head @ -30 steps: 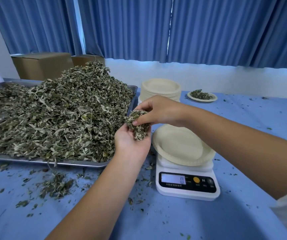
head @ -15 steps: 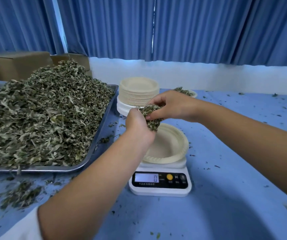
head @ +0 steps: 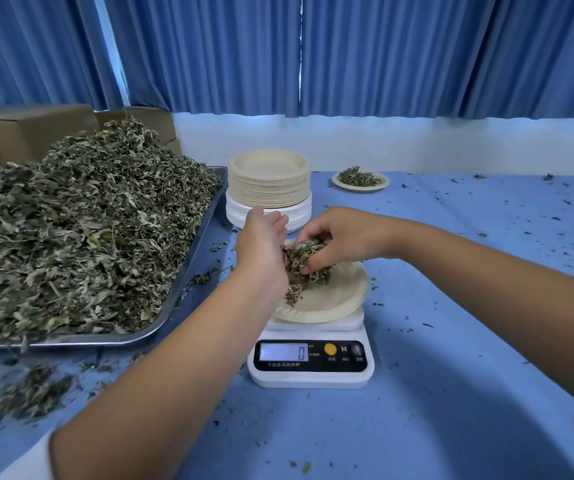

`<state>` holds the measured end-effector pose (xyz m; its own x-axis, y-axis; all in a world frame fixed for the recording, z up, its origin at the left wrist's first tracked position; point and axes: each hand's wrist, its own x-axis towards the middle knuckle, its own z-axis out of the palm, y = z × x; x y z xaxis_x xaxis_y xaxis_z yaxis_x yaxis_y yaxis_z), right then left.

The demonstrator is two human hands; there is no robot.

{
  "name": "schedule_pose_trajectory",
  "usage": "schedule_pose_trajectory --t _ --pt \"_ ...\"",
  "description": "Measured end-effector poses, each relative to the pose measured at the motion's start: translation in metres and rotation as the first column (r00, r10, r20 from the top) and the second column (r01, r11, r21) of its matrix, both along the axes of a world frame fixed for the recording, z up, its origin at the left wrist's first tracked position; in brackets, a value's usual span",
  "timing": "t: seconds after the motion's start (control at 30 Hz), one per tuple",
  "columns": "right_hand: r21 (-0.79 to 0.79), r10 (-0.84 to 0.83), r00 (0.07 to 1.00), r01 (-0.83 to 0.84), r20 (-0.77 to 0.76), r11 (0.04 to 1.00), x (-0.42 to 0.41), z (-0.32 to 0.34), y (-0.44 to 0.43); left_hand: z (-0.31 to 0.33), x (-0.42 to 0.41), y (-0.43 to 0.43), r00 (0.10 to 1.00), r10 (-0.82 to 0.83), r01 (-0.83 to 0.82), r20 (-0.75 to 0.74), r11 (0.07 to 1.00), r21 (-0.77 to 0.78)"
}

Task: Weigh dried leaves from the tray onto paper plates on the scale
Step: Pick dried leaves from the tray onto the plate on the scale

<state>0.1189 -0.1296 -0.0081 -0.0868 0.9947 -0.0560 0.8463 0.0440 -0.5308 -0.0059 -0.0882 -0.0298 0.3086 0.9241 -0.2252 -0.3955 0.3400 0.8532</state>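
**Paper plate point(head: 334, 299) about to take its first handful point(head: 308, 258)**

Our right hand point(head: 341, 237) curls its fingers round the handful, low over the plate on the scale point(head: 309, 375). Our left hand point(head: 261, 247) stands straight-fingered just beside it and holds nothing. A few bits look to lie on the plate, yet the display reads 0, so we judge this portion barely begun: let go, read, then top up or trim. One filled plate point(head: 382, 184) sits well behind, so one portion seems done. The tray point(head: 209, 216) on the left carries a big heap point(head: 81, 230), and a tall stack point(head: 268, 181) of plates waits behind the scale, so much is left. Crumbs litter the blue cloth point(head: 451, 341), and boxes point(head: 29, 133) stand behind the tray. Nothing blocks the drop.
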Motion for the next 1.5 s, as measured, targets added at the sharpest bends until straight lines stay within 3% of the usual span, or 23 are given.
schedule_pose_trajectory --t 0.23,0.4,0.67,0.93,1.27,1.5 --pt "-0.015 0.016 0.996 -0.017 -0.084 1.000 0.000 0.006 -0.002 0.002 -0.009 -0.001 0.999 -0.004 0.002 0.053 0.999 0.051" --pt "0.083 0.035 0.983 -0.021 -0.180 0.996 -0.002 0.012 -0.002 0.003 -0.019 0.006 0.986 0.030 -0.034 0.164 0.999 0.025" --pt "0.121 0.003 1.000 -0.003 0.001 0.993 -0.007 0.011 0.005 -0.002 -0.030 0.012 0.970 -0.081 0.058 0.230 0.993 0.103" --pt "0.371 0.002 0.990 0.051 -0.143 0.927 -0.013 0.012 0.009 0.006 -0.022 0.009 0.956 -0.289 0.268 0.038 0.923 0.275" --pt "0.301 -0.002 0.998 0.020 -0.063 0.953 -0.008 0.007 0.004 0.002 -0.017 0.011 0.905 -0.335 0.415 -0.261 0.826 0.382" --pt "0.274 -0.018 0.999 0.030 -0.048 0.961 -0.013 0.012 0.002 0.008 -0.027 0.006 0.951 -0.226 0.298 -0.212 0.854 0.427"
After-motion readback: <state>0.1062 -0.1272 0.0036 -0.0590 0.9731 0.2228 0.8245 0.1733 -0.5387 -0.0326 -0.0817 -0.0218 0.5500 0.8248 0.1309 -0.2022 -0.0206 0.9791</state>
